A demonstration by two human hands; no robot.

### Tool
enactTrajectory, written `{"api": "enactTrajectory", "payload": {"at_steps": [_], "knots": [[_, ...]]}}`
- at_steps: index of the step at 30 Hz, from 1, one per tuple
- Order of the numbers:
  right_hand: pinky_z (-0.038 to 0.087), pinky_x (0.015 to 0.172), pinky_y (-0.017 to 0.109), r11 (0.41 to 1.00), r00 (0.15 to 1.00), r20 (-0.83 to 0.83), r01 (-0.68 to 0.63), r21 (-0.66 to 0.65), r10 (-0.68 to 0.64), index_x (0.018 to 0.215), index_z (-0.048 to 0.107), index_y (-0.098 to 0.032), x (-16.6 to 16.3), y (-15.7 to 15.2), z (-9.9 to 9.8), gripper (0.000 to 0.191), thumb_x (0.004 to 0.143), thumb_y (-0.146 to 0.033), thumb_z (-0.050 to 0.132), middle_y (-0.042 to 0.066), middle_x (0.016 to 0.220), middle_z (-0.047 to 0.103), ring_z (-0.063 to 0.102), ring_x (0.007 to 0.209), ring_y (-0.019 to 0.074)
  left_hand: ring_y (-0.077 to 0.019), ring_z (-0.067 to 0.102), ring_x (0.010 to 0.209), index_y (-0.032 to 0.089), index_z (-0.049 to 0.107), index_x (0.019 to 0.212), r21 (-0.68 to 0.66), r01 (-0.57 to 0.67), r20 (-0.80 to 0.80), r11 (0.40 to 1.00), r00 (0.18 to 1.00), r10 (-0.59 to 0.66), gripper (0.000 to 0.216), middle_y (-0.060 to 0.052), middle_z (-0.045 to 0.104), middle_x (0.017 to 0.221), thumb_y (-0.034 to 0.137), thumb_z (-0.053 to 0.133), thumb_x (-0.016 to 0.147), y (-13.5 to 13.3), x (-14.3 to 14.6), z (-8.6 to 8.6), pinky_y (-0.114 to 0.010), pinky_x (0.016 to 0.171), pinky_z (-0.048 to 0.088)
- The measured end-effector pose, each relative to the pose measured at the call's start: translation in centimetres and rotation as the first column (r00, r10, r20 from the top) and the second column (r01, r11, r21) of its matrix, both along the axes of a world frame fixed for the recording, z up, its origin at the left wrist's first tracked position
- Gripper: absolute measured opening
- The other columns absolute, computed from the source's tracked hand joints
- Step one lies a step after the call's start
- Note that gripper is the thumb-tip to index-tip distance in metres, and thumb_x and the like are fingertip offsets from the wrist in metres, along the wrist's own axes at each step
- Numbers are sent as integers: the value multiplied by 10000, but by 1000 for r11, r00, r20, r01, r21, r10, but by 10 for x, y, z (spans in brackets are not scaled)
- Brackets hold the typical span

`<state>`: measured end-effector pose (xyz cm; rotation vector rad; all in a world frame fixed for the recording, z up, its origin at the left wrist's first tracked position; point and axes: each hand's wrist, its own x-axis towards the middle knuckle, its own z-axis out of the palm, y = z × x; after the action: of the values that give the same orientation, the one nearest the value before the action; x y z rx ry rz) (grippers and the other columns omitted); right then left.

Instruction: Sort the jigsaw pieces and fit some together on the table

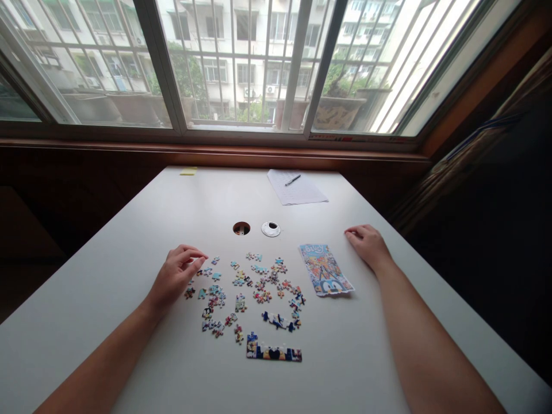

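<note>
Nothing is worn on the left hand (pixel 176 275) or right hand (pixel 368 244) (no rings, watches); both forearms are seen bare, unsleeved.

White table (pixel 129 276) with scattered puzzle pieces (pixel 254 287), picture leaflet (pixel 325 269), paper sheet (pixel 296 187) under pen (pixel 292 180), perhaps sticky notes (pixel 188 171).

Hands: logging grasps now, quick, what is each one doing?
Left hand: loosely curled, empty, beside the loose puzzle pieces.
Right hand: open, flat on table.
</note>
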<state>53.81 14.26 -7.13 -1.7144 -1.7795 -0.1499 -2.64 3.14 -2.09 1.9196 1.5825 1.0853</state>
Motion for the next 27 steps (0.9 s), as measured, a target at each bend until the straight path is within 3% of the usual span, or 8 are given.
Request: {"api": "enactTrajectory", "payload": {"at_steps": [4, 7, 11, 15, 20, 27], "knots": [[505, 932, 420, 1000, 1000, -2, 0, 4, 0, 872, 752, -230, 0, 1, 0, 203, 836, -344, 588, 71, 933, 687, 654, 888, 254, -255, 597, 1079, 239, 759, 965, -45, 35, 22, 998, 999, -34, 282, -80, 636, 1108, 474, 609, 925, 2, -5, 0, -333, 812, 574], [507, 928, 422, 1000, 1000, -2, 0, 5, 0, 869, 751, -232, 1, 2, -1, 203, 836, -349, 588, 72, 933, 688, 658, 880, 255, -266, 610, 1107, 257, 760, 958, -119, 154, -10, 981, 988, -156, 252, -90, 608, 1170, 473, 641, 908, 5, -18, 0, -344, 831, 594], [508, 927, 428, 1000, 1000, -1, -2, 6, 2, 870, 754, -226, 1, 2, -1, 213, 837, -354, 588, 76, 931, 686, 657, 866, 258, -283, 590, 1213, 294, 755, 987, -242, 323, -103, 915, 929, -355, 213, -89, 555, 1313, 471, 675, 899, 5, -35, 4, -367, 937, 591], [509, 931, 426, 1000, 1000, -1, -1, 7, 1, 871, 753, -228, 1, 2, -1, 208, 840, -350, 587, 76, 936, 687, 657, 872, 259, -317, 485, 1370, 317, 747, 1014, -303, 405, -191, 863, 861, -471, 210, -76, 479, 1433, 457, 735, 858, -1, -39, 9, -437, 1070, 530], [509, 929, 416, 1000, 1000, 1, -2, 6, 2, 880, 756, -223, 2, 2, -2, 216, 847, -351, 585, 74, 934, 687, 655, 871, 254, -329, 442, 1406, 302, 762, 962, -271, 443, -258, 854, 822, -508, 133, -80, 461, 1464, 388, 740, 862, -4, -36, 9, -488, 1133, 474], [506, 920, 411, 1000, 1000, 2, -3, 9, 3, 878, 759, -213, 2, 4, -3, 214, 847, -346, 594, 74, 923, 686, 656, 859, 247, -328, 391, 1429, 280, 764, 934, -302, 463, -216, 833, 818, -533, 141, -79, 492, 1426, 401, 701, 899, 2, -37, 5, -518, 1197, 386]]}}
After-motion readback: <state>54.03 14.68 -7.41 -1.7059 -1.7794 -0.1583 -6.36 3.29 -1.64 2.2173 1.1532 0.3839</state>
